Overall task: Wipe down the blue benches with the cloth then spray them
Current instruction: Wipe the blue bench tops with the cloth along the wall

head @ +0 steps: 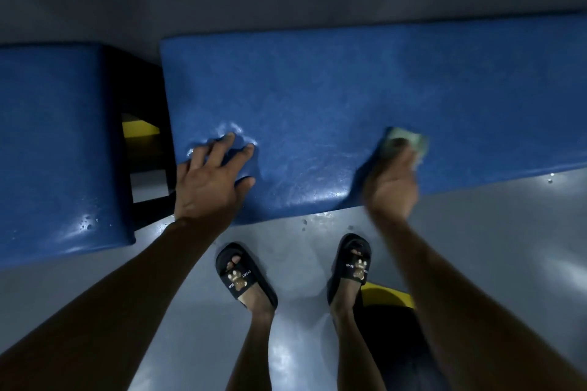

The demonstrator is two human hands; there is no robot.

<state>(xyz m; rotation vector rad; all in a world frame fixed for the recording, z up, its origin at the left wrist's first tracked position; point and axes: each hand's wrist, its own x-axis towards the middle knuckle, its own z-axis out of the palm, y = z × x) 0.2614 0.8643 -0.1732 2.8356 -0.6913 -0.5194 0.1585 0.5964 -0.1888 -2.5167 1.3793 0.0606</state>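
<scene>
A long blue padded bench [365,82] runs across the middle of the view, its near part wet and shiny. My left hand [212,178] lies flat on its left end, fingers spread, denting the cushion. My right hand [392,184] presses a small pale green cloth [408,141] onto the bench near its front edge; hand and cloth are blurred. A second blue bench [54,143] stands at the left, with water drops near its front. No spray bottle is in view.
A gap with a black frame [149,136] and a yellow part [139,128] separates the two benches. My feet in black slippers [241,273] stand on the wet grey floor [301,263]. A yellow and black object [387,298] sits by my right foot.
</scene>
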